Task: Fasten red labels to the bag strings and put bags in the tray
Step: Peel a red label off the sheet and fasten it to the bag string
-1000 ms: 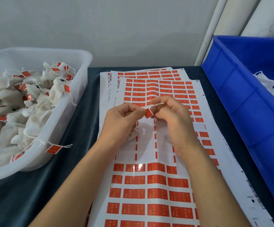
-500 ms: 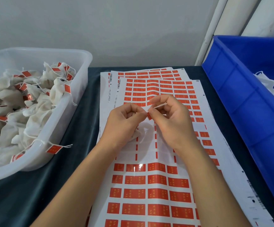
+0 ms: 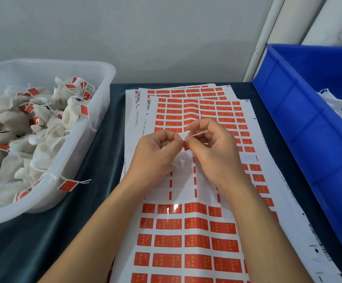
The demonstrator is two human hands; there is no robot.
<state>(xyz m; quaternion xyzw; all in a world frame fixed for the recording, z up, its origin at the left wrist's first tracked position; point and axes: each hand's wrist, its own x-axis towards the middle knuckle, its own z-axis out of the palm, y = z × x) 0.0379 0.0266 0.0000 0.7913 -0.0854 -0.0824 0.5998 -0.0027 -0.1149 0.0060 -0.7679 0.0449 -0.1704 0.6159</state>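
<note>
As before, both hands pinching red label, label less visible

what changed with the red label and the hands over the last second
The red label, showing its face a second ago, is now mostly pinched from sight between the left hand and right hand, folded round the string. Both hands kept their grip; tray and label sheets are unchanged.
</note>
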